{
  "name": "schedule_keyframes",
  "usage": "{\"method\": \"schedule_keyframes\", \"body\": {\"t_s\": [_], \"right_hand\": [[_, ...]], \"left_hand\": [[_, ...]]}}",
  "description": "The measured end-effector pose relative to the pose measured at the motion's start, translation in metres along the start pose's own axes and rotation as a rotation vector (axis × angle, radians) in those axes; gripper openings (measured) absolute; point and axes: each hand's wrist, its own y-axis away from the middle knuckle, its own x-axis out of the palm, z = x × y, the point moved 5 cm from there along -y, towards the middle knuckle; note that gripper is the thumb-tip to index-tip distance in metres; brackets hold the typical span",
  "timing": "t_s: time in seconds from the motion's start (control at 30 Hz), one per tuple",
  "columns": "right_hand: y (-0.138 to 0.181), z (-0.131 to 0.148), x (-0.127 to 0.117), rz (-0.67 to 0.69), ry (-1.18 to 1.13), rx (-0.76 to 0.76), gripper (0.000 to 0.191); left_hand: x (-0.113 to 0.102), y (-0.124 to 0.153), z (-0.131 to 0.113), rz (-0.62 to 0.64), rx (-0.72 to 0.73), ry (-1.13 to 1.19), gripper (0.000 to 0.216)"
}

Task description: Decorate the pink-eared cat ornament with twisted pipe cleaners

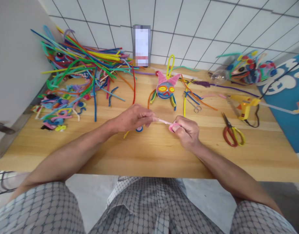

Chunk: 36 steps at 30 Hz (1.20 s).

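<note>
Stretched between my hands is a pale pink pipe cleaner, whose right end runs into a small pink coil. My left hand pinches the free end. The coil sits between the thumb and fingers of my right hand. Under my left hand lies a small blue-rimmed disc, partly covered by it. Just beyond both hands stands a pipe-cleaner figure with pink ears, yellow-ringed eyes and a yellow loop on top.
Many coloured pipe cleaners are heaped at the back left, near small coiled pieces. On the right lie red-and-yellow scissors, a yellow glue gun and small scissors. A phone leans on the tiled wall.
</note>
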Motion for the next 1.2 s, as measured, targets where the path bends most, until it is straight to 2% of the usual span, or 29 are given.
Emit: {"method": "schedule_keyframes", "body": {"t_s": [0.13,0.23,0.33,0.4,0.47,0.57,0.7,0.8,0.93,1.07,1.2], "right_hand": [[-0.007,-0.006,-0.001,0.010,0.015,0.125,0.033],[-0.008,-0.017,0.000,0.066,0.001,0.257,0.035],[-0.005,-0.026,0.004,0.114,-0.026,0.338,0.037],[-0.003,-0.029,0.008,0.147,-0.030,0.346,0.038],[-0.002,-0.027,0.013,0.173,-0.018,0.315,0.038],[-0.003,-0.020,0.018,0.190,0.019,0.235,0.036],[-0.004,-0.014,0.020,0.194,0.087,0.108,0.033],[-0.004,-0.010,0.021,0.228,0.158,-0.069,0.027],[0.000,-0.006,0.021,0.252,0.211,-0.246,0.023],[0.003,-0.002,0.022,0.224,0.217,-0.236,0.030],[0.003,-0.002,0.024,0.212,0.252,-0.175,0.036]], "left_hand": [[-0.001,0.000,0.009,0.122,-0.115,0.234,0.044],[0.000,-0.001,0.009,0.228,-0.115,0.214,0.041],[0.002,-0.001,0.003,0.137,-0.024,-0.017,0.024],[0.007,0.000,-0.005,0.040,0.022,-0.164,0.026],[0.017,0.002,-0.012,0.000,0.016,-0.212,0.022],[0.030,0.004,-0.016,0.003,-0.076,-0.103,0.016],[0.033,0.004,-0.017,-0.034,-0.156,0.014,0.014],[0.031,0.005,-0.016,-0.066,-0.155,-0.003,0.015],[0.032,0.006,-0.019,0.002,-0.055,-0.042,0.019],[0.031,0.005,-0.021,0.085,0.059,-0.057,0.025],[0.024,0.002,-0.013,0.104,0.044,-0.092,0.026]]}}
